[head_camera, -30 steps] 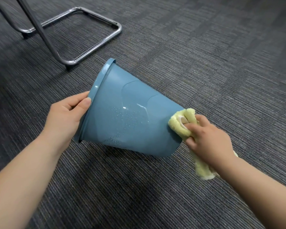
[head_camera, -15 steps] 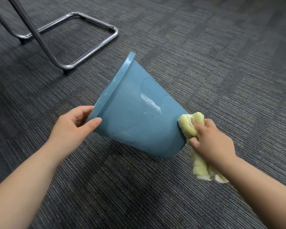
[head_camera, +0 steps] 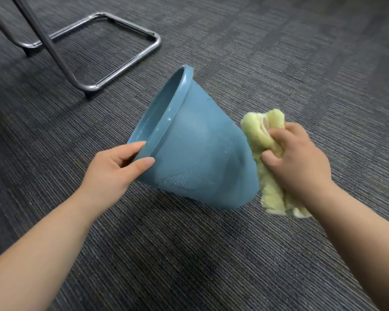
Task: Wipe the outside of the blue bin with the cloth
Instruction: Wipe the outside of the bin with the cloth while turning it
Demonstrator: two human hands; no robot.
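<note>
The blue bin (head_camera: pixel 195 153) is tilted on its side over the grey carpet, mouth toward the upper left, base at the lower right. Water droplets speckle its lower wall. My left hand (head_camera: pixel 115 169) grips the near part of the rim, thumb outside and fingers inside the mouth. My right hand (head_camera: pixel 296 162) clutches a bunched yellow-green cloth (head_camera: pixel 263 135) against the bin's base end. The cloth's loose end hangs below my hand. The bin's underside and far wall are hidden.
A chrome chair frame (head_camera: pixel 112 70) with a dark slanted leg rests on the carpet (head_camera: pixel 279 52) at the upper left, behind the bin. Grey striped carpet stretches all around.
The bin has turned, so its mouth now faces more toward me and its rim swung right. My left hand shifted along the rim. The cloth rose higher along the base end.
</note>
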